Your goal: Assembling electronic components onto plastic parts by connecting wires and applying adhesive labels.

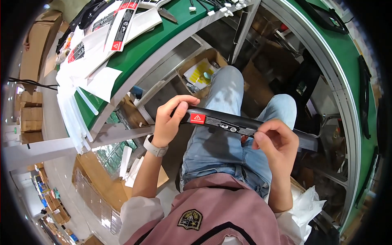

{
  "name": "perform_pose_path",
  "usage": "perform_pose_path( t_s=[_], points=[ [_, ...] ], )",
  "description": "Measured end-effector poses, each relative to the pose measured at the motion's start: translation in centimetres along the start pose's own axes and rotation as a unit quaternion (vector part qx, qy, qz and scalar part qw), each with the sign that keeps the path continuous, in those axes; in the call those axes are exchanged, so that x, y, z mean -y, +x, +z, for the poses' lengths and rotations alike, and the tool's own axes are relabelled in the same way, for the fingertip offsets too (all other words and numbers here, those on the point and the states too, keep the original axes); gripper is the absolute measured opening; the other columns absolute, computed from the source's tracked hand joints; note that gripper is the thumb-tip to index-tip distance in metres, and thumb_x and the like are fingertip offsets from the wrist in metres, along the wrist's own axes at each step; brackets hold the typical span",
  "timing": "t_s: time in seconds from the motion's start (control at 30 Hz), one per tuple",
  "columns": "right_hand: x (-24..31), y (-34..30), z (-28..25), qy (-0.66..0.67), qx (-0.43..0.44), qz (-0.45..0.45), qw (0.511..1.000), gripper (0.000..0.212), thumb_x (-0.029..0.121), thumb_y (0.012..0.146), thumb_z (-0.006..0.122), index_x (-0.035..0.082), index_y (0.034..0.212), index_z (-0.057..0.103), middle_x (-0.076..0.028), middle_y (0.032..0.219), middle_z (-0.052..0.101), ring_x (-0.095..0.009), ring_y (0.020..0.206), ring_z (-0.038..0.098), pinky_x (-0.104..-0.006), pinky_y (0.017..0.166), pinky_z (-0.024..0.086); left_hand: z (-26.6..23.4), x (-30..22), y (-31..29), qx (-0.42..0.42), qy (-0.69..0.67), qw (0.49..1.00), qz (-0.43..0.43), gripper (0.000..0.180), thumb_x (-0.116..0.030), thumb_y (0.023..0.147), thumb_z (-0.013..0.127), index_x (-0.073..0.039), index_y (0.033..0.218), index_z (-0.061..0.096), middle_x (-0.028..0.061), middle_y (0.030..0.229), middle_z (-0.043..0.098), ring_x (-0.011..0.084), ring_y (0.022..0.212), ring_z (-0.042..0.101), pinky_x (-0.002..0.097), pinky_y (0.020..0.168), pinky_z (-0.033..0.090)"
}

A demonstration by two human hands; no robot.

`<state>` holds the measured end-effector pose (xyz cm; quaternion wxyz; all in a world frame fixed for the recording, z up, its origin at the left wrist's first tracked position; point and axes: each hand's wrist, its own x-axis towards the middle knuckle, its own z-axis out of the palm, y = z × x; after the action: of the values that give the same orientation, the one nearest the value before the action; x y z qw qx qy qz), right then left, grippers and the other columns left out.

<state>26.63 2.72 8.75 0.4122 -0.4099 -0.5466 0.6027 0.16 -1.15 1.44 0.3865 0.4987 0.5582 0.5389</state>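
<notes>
I sit at the green desk (134, 61) and hold a long black wiper blade (228, 122) over my lap, above my jeans (216, 143). My left hand (169, 120) is clenched around the end at 9 o'clock, with the thumb lying on top. My right hand (275, 141) pinches the blade further along; its fingers (261, 132) press on the long label (222, 122) that is stuck on the upper face. This label has a red square with a warning triangle near my left hand.

The long axis of the blade goes almost level across the view, from 9 o'clock toward 3 o'clock, and it sinks a little on the right side. The far end at 3 o'clock sticks out past my right hand and points toward the aluminium frame (339, 98) of the curved desk.

What could go wrong, I think: the label may go on crooked or with a wrinkle if my right fingers slide unevenly, because the blade is bent and a bit flexible. The blade hangs in the air with no support, so if one hand loosens, it could tip and fall to the floor between my knees. Its free end is near the frame and could knock against it if I turn the blade.

On the desk at 11 o'clock lie white sheets (102, 81) and more labels (122, 24).
</notes>
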Motion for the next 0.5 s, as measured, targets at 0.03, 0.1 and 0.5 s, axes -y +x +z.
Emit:
perform_pose_path(
  t_s=[0.03, 0.1, 0.5],
  points=[
    [-0.2, 0.0, 0.2, 0.013, 0.013, 0.027, 0.999, 0.009, -0.003, 0.085, 0.069, -0.003, 0.089, 0.061, -0.004, 0.081, 0.061, -0.009, 0.067, 0.061, -0.0213, 0.061, 0.050, -0.1, -0.1, -0.3, -0.001, -0.004, 1.000, -0.004, 0.025, -0.019, 0.100, 0.053, 0.003, 0.106, 0.066, 0.0087, 0.101, 0.070, 0.0157, 0.096, 0.065, 0.0300, 0.089, 0.049],
    [-0.8, 0.2, 0.5, 0.022, 0.026, 0.059, 0.998, 0.009, -0.002, 0.085, 0.069, -0.003, 0.089, 0.061, -0.003, 0.079, 0.061, -0.009, 0.066, 0.061, -0.0209, 0.060, 0.049, -0.2, -0.2, -0.8, 0.019, -0.144, 0.989, -0.024, 0.038, -0.030, 0.102, 0.047, 0.004, 0.106, 0.065, 0.0105, 0.105, 0.069, 0.0164, 0.097, 0.064, 0.0289, 0.090, 0.048],
    [-1.8, 1.2, 2.1, -0.091, -0.011, 0.108, 0.990, 0.009, -0.001, 0.084, 0.071, -0.002, 0.085, 0.062, -0.002, 0.074, 0.062, -0.006, 0.061, 0.057, -0.0190, 0.056, 0.045, -0.4, 1.4, -0.7, -0.004, -0.076, 0.994, 0.073, 0.012, 0.000, 0.081, 0.071, 0.001, 0.074, 0.061, 0.0071, 0.080, 0.064, 0.0228, 0.090, 0.062, 0.0348, 0.086, 0.048]
  ],
)
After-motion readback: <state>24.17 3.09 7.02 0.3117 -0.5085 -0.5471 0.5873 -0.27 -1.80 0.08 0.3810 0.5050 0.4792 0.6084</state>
